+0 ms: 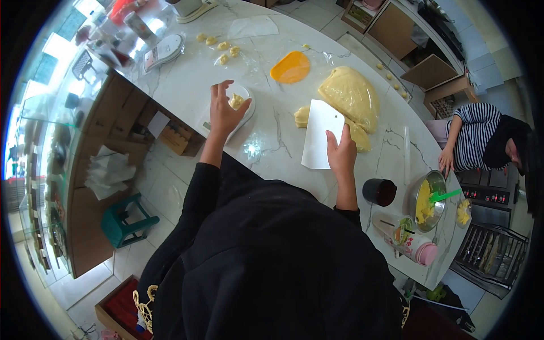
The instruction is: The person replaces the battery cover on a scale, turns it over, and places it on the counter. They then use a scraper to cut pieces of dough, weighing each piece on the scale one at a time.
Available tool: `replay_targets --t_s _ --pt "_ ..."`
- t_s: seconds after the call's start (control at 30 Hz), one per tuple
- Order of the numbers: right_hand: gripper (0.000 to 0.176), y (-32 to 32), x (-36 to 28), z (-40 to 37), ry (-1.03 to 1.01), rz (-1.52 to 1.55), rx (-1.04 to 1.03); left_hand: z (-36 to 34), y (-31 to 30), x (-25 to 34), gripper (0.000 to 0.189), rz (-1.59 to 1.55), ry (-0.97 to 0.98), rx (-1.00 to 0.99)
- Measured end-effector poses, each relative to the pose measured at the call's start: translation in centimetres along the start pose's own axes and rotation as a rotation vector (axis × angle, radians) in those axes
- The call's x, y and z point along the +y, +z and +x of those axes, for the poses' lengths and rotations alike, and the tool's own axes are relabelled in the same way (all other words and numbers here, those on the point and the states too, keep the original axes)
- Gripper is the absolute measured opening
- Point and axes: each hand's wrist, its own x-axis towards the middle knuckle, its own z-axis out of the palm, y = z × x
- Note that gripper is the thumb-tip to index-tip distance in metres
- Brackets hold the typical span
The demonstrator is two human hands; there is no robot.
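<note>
My left hand [228,109] reaches over a white kitchen scale [247,112], its fingers and thumb spread apart. A small lump of pale yellow dough [237,101] sits on the scale, between the thumb and fingers in this view. My right hand [342,152] grips a white dough scraper [321,139] by its edge, thumb on the near face. The scraper overlaps a cut strip of dough [302,117]. Just beyond it lies a large mound of yellow dough [350,93], partly under clear plastic.
Several small dough pieces [223,58] and an orange scraper [290,67] lie farther back. At right stand a dark cup [379,192], a pink-capped bottle [420,249] and a metal bowl [439,211] with yellow filling and a green spatula. Another person [479,136] is at the table's right edge.
</note>
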Motion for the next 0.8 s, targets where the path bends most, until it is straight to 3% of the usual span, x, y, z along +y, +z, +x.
replay_targets --t_s 0.07,0.2,0.27,0.37,0.5,0.57,0.8 --pt "0.034 -0.1 0.2 -0.2 -0.055 0.004 0.038 -0.5 0.9 1.3 0.041 -0.105 0.046 0.059" --pt "0.036 -0.4 -0.2 0.1 0.006 -0.093 -0.046 -2.9 5.6 2.1 0.045 -0.261 0.015 -0.346" --pt "0.036 -0.1 -0.4 0.2 0.001 -0.134 -0.078 -5.5 9.6 2.0 0.044 -0.127 0.197 -0.252" --pt "0.034 -0.2 -0.8 0.0 0.002 -0.115 -0.087 -6.8 11.8 3.8 0.044 -0.161 0.202 -0.349" --pt "0.031 -0.6 -0.8 -0.6 -0.019 -0.086 -0.047 -5.9 12.3 4.6 0.042 -0.133 0.151 -0.374" --pt "0.031 -0.8 -0.8 -0.8 -0.018 -0.060 -0.048 -5.3 12.0 4.4 0.031 -0.284 -0.015 -0.448" --pt "0.031 -0.6 -1.1 -0.7 0.033 -0.073 -0.082 -5.5 12.6 3.0 0.017 -0.376 -0.053 -0.370"
